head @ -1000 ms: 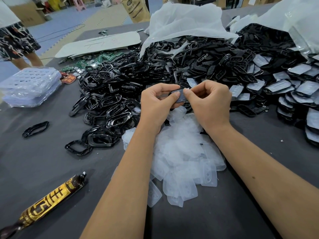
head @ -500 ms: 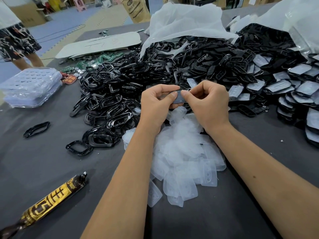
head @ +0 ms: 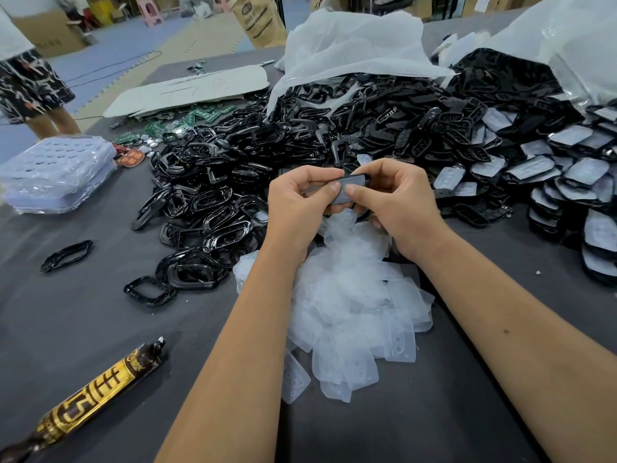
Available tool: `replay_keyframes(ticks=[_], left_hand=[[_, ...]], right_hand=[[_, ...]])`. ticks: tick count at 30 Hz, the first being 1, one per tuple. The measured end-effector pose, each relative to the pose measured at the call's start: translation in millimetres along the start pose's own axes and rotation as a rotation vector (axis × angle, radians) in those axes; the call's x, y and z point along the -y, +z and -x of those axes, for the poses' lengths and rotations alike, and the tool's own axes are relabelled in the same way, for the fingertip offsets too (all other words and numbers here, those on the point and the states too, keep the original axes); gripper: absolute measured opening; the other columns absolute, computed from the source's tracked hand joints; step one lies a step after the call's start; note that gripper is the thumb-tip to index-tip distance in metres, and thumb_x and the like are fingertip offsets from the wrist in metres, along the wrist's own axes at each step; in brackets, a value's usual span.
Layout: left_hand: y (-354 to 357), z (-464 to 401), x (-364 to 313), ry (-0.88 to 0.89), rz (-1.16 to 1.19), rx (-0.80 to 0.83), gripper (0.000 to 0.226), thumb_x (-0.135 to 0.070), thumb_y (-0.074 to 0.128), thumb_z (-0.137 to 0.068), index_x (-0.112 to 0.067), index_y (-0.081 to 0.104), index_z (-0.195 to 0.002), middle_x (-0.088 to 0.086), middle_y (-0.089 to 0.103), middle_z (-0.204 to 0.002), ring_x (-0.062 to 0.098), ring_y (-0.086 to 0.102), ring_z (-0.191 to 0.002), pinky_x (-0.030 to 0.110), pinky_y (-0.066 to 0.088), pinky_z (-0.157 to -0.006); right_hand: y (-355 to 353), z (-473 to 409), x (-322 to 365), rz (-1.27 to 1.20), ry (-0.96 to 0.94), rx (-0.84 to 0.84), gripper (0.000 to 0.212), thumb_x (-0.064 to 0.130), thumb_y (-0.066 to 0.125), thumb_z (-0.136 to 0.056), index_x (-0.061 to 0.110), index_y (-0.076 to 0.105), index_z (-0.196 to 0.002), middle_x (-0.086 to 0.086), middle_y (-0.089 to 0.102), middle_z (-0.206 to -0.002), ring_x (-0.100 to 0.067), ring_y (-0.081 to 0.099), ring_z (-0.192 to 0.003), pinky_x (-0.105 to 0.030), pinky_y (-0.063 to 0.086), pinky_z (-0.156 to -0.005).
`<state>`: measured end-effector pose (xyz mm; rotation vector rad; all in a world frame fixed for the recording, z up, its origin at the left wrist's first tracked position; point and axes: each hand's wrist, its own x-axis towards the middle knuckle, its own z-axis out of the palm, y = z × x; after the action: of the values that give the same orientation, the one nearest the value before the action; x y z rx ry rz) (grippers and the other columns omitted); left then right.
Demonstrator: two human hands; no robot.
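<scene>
The small black shell (head: 354, 177) with its pale insert (head: 343, 197) sits between our 2 hands, in the air just above the heap of clear pads (head: 350, 295). To seat the insert well, we should press evenly along its edges with both thumbs until it lies flush. Our left hand (head: 300, 203) and right hand (head: 404, 202) are both curled, pinching the shell from either side, thumbs on its face. Black frames (head: 207, 195) lie piled left of them on the grey table (head: 83, 312).
</scene>
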<state>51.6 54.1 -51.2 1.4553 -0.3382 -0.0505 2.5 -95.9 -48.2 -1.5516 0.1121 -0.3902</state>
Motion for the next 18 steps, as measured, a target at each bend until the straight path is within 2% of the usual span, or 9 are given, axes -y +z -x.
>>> replay_keyframes(ticks=[8,12,18], left_hand=[[2.3,2.5,-2.9,0.019,0.04,0.053,0.019,0.01,0.07,-0.09,-0.007,0.076,-0.091,0.005,0.078,-0.08,0.021,0.078,-0.078,0.026,0.061,-0.065],[2.6,2.3,-3.1,0.013,0.05,0.045,0.02,0.012,0.07,-0.089,-0.007,0.076,-0.089,0.004,0.078,-0.078,0.022,0.077,-0.076,0.027,0.061,-0.064],[2.4,3.0,-2.9,-0.002,0.05,0.017,0.018,0.011,0.069,-0.09,-0.005,0.076,-0.093,0.004,0.078,-0.076,0.019,0.077,-0.069,0.024,0.06,-0.063]], right_hand=[[1.2,1.0,1.6,-0.048,-0.007,-0.041,0.007,-0.003,0.073,-0.09,0.003,0.072,-0.088,0.0,0.064,-0.056,-0.011,0.058,-0.045,-0.016,0.039,-0.039],[1.7,0.9,0.5,-0.045,0.022,-0.053,0.009,-0.001,0.07,-0.091,0.006,0.072,-0.086,-0.004,0.064,-0.057,-0.014,0.059,-0.046,-0.02,0.037,-0.037],[1.4,-0.8,-0.3,-0.114,0.054,-0.033,0.015,0.001,0.062,-0.099,0.006,0.073,-0.09,-0.006,0.069,-0.063,-0.017,0.063,-0.052,-0.023,0.048,-0.042]])
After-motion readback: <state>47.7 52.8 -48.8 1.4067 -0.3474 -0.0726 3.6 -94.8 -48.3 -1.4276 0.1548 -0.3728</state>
